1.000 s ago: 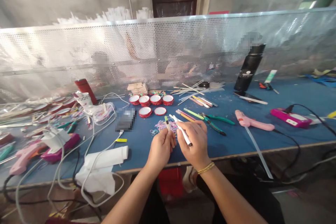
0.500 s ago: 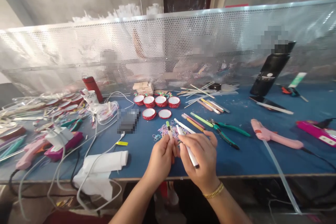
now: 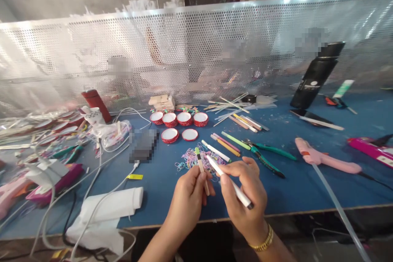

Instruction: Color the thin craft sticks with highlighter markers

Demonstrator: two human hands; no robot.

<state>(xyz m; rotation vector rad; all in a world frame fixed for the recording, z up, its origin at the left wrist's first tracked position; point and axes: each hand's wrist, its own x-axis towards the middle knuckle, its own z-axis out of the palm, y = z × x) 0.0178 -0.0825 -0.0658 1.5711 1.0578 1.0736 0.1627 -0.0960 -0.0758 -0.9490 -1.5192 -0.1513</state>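
Between the thumb and fingers of my left hand (image 3: 186,198) is a flat wooden craft stick (image 3: 201,164), its upper end coloured green and black. My right hand (image 3: 247,196) grips a white marker pen (image 3: 230,182) with a dark rear end. The pen's tip points up and left, close beside the stick; I cannot tell if they touch. Just beyond my hands lies a pile of small coloured rubber bands (image 3: 188,159). A white marker with a green end (image 3: 216,151) rests across it, and yellow, pink and green markers (image 3: 236,140) lie to its right.
Green-handled pliers (image 3: 267,161) and a pink glue gun (image 3: 325,159) lie to the right. Stacked red-rimmed white discs (image 3: 170,135) stand behind the bands. On the left are a phone (image 3: 144,146), cables, a white roll (image 3: 112,204) and a red flask (image 3: 96,104). A perforated metal screen (image 3: 172,49) rises behind.
My right hand has moved slightly right and down, taking the marker pen a little away from the craft stick. Both hands keep their hold. The camera view has shifted slightly.
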